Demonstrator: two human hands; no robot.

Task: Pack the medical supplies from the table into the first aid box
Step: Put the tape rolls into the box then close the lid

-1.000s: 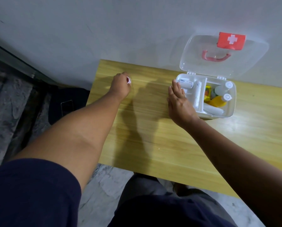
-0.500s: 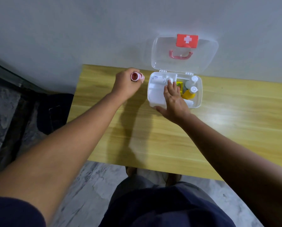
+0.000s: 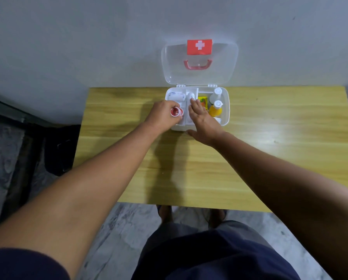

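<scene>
Both my arms reach up toward the middle of the frame. My left hand (image 3: 162, 116) curls round a small red round item (image 3: 175, 112), holding it over the left compartment of the open first aid box (image 3: 226, 110). My right hand (image 3: 205, 122) lies flat, fingers straight, across the box's middle, with my thumb against its near wall.

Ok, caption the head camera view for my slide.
Left hand holds a small red-rimmed roll over the open first aid box on a wooden table; right hand rests across it.
</scene>
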